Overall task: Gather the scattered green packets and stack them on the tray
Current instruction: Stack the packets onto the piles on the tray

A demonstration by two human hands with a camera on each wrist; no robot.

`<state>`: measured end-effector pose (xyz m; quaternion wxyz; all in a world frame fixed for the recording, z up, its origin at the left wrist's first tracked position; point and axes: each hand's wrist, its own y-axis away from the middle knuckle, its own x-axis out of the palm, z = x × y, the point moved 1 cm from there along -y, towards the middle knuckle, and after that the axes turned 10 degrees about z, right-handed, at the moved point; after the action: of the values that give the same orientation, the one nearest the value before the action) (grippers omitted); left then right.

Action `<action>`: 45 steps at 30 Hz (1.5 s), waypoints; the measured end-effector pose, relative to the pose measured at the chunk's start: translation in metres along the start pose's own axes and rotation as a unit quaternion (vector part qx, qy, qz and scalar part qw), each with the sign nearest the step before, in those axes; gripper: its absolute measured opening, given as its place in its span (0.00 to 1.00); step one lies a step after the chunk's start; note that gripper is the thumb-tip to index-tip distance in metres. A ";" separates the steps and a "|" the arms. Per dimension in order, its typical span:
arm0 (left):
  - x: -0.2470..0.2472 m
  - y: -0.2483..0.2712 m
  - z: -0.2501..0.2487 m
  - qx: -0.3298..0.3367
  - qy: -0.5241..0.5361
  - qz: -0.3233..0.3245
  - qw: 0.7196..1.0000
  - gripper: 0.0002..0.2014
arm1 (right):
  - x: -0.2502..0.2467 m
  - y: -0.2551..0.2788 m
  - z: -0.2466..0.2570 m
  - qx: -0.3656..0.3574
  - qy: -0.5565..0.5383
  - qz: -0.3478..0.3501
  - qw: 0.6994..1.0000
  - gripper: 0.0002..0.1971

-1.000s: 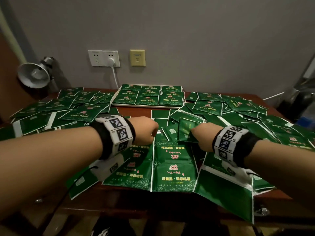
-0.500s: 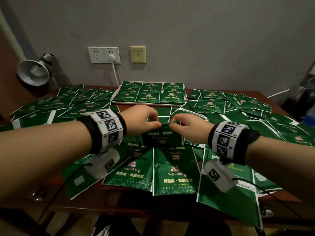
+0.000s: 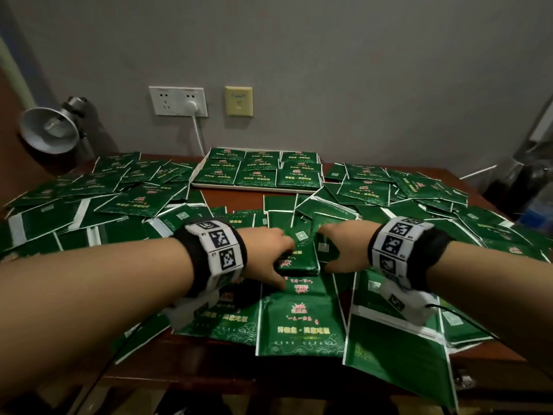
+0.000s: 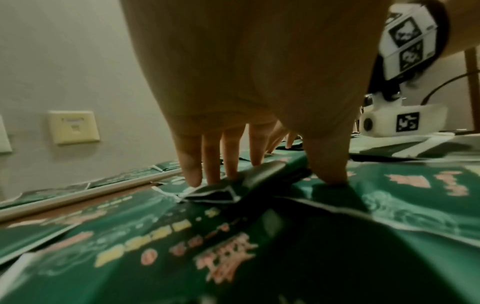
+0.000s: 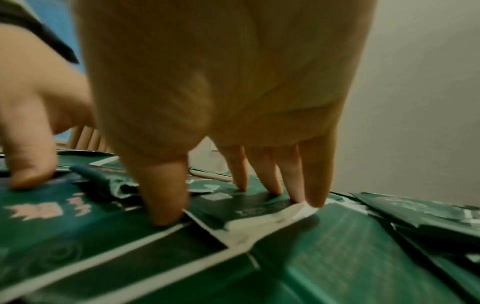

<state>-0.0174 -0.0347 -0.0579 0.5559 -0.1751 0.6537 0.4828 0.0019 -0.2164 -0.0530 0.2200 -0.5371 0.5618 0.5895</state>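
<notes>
Left hand and right hand flanking small packet stack, fingers extended, tips down. Grip apparently none; blurred.

packet print: blurred | right-edge bottle: cut off, unclear

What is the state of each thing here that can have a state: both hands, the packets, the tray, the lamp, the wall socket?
left hand: fingers straight, fingertips pressing a small stack of packets
right hand: fingers straight, pressing the same stack from the other side
scattered packets: lying loose, overlapping across the table
tray: covered by neat rows of packets
lamp: looks unlit
wall socket: one white plug in
</notes>
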 end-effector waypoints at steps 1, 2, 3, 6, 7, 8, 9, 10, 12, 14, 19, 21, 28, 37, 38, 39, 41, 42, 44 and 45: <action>0.001 -0.001 0.001 -0.005 -0.016 -0.005 1.000 0.28 | 0.000 0.001 0.000 -0.005 0.009 0.002 1.000 0.37; 0.001 -0.001 0.001 -0.011 -0.035 -0.013 0.999 0.25 | 0.001 0.002 0.002 -0.006 0.018 0.002 1.000 0.39; 0.000 -0.001 0.002 -0.020 -0.048 -0.021 0.998 0.21 | 0.002 0.003 0.004 -0.003 0.031 0.001 1.000 0.38; -0.008 0.001 0.007 -0.053 -0.026 -0.031 0.998 0.18 | 0.004 0.005 0.012 0.008 0.091 -0.018 0.996 0.36; -0.010 0.003 0.009 -0.063 -0.018 -0.036 0.997 0.17 | 0.003 0.007 0.014 0.010 0.099 -0.029 0.995 0.32; -0.013 0.004 0.011 -0.074 -0.017 -0.041 0.996 0.15 | -0.001 0.009 0.014 0.013 0.092 -0.044 0.995 0.25; -0.014 0.006 0.013 -0.086 -0.023 -0.047 0.995 0.12 | -0.006 0.010 0.014 0.020 0.076 -0.057 0.995 0.18; -0.015 0.008 0.014 -0.099 -0.031 -0.053 0.993 0.10 | -0.011 0.011 0.013 0.031 0.049 -0.073 0.996 0.13; -0.017 0.011 0.019 -0.130 -0.034 -0.065 0.989 0.09 | -0.021 0.011 0.008 0.050 -0.023 -0.120 0.991 0.11; -0.021 0.017 0.027 -0.160 -0.021 -0.074 0.984 0.08 | -0.029 0.012 0.008 0.044 -0.116 -0.188 0.974 0.10; -0.030 0.038 0.053 -0.224 -0.012 -0.092 0.970 0.06 | -0.030 0.015 0.016 -0.028 -0.364 -0.232 0.901 0.05; -0.028 0.044 0.060 -0.239 0.008 -0.090 0.967 0.05 | -0.026 0.013 0.016 -0.016 -0.410 -0.181 0.894 0.04; -0.009 0.047 0.053 -0.166 0.073 -0.012 0.983 0.06 | -0.006 -0.002 0.009 0.103 -0.219 -0.068 0.968 0.24; 0.009 0.039 0.046 -0.104 0.043 0.063 0.992 0.27 | -0.006 -0.006 0.041 0.016 -0.139 -0.019 0.990 0.33; 0.010 0.039 0.048 -0.097 0.052 0.059 0.992 0.28 | -0.006 -0.007 0.042 0.011 -0.134 -0.017 0.991 0.32; 0.011 0.040 0.049 -0.093 0.066 0.060 0.992 0.29 | -0.007 -0.009 0.043 0.007 -0.133 -0.013 0.991 0.30; 0.011 0.041 0.052 -0.093 0.083 0.056 0.991 0.28 | -0.011 -0.011 0.042 0.013 -0.136 -0.004 0.991 0.22; 0.012 0.041 0.054 -0.092 0.087 0.046 0.991 0.27 | -0.014 -0.011 0.040 0.027 -0.143 -0.008 0.989 0.17; 0.013 0.041 0.057 -0.093 0.089 0.035 0.991 0.26 | -0.022 -0.010 0.034 0.059 -0.171 -0.026 0.983 0.13; 0.013 0.041 0.058 -0.094 0.090 0.035 0.991 0.28 | -0.025 -0.008 0.032 0.068 -0.185 -0.031 0.980 0.11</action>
<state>-0.0203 0.0361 -0.0467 0.4586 -0.2459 0.6585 0.5437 0.0052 -0.1771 -0.0410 0.3742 -0.4193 0.5332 0.6323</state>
